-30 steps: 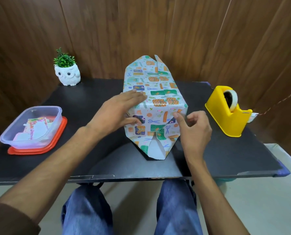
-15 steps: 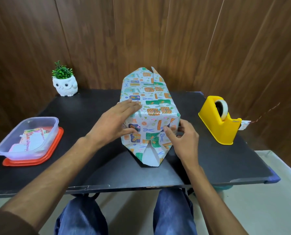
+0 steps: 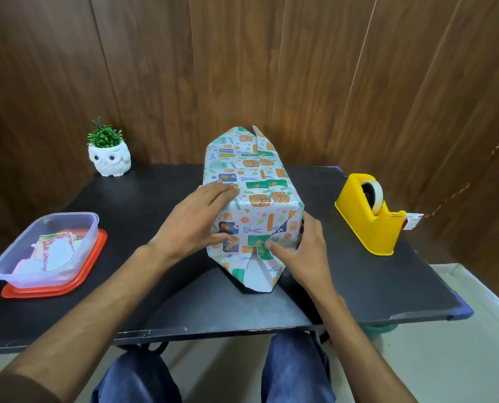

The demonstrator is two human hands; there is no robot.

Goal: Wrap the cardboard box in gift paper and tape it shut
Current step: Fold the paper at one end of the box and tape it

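left hand [image 3: 196, 225] spread flat, pressing gift-wrapped box [image 3: 254, 196] at the middle of the black table [image 3: 120, 210] | right hand [image 3: 305, 253] thumb on near-end fold [image 3: 257, 274], fingers seemingly hooked round the right corner | tape dispenser [image 3: 370, 219] well apart at right | risk: untaped fold springs open once that hand reaches for tape

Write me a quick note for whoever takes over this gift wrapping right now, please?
Left hand: flat on the wrapped box, steadying it.
Right hand: grips the gift paper fold at the box's near right corner.
Tape dispenser: on the table, right side, untouched.
Done: paper round the box, near side folds in.
Left: fold up the near flap, tape it, close the far end.
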